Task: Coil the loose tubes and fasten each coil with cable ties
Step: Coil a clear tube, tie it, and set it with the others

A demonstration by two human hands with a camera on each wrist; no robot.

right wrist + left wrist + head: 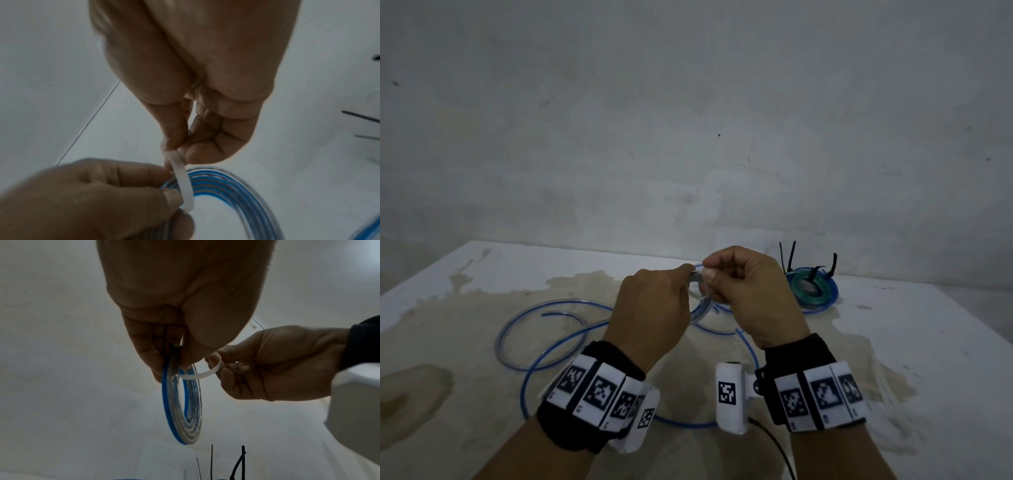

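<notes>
Holding: left hand (654, 305) grips the top of a small tube coil (183, 404), fingers curled round the stacked turns; coil hangs upright above the tabletop (893, 342).
Right hand: right hand (753, 294) pinches a white cable tie (202, 373) between thumb and fingertips, grip clamped on the strap.
Tie position: strap arcs across the coil's turns, just beside the left thumb.
Hand pose: both raised, knuckles up, fingertips meeting at scene centre.
Loose tube (544, 332): lies in wide loops on the tabletop, near and left, partly passing under the wrists.
Finished coil (813, 287): far right, blue and green, flat; black cable ties (791, 255) stick up from it.
Materials: tube clear with blue stripe, glossy; tie flat, smooth; tabletop white, stained brown.
</notes>
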